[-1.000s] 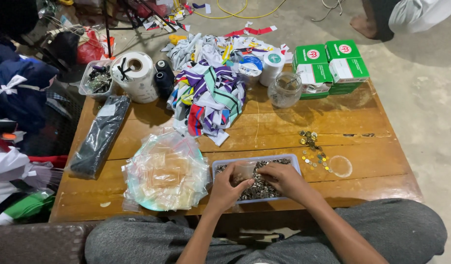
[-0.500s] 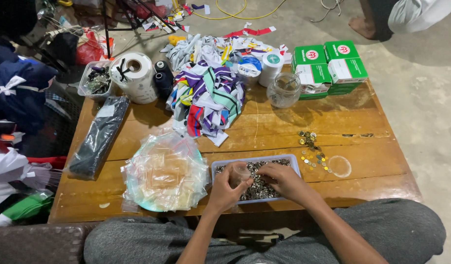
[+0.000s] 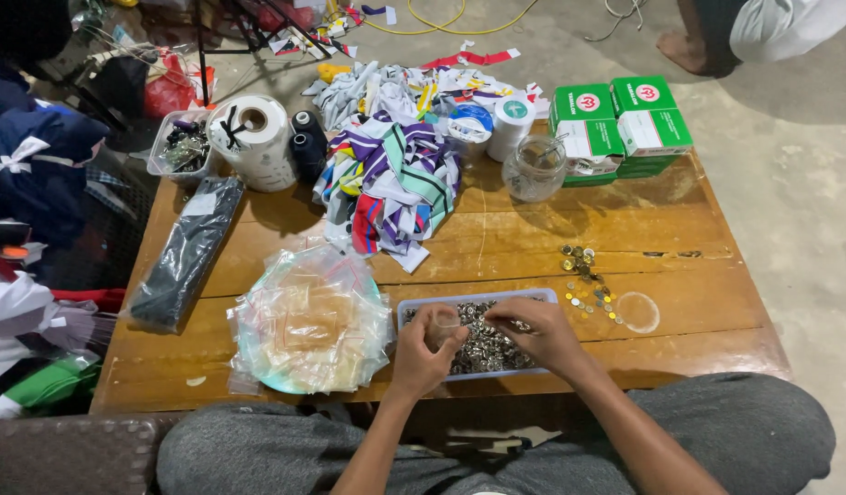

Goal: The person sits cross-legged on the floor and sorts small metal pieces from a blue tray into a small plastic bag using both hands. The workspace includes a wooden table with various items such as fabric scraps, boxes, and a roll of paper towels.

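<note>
Upright bag (tray crosswise)

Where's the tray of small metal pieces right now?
In the head view, the shallow tray of metal pieces sits at the table's near edge, under both hands, right of the pile of clear plastic bags.

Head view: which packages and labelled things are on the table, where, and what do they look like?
Green and white boxes: far right corner, rectangular, stacked, round red marks.
White label roll: far left, fat cylinder.
Black flat packet: left edge, long, clear-wrapped.
Small clear bags: near left, heaped on a round plate.
</note>
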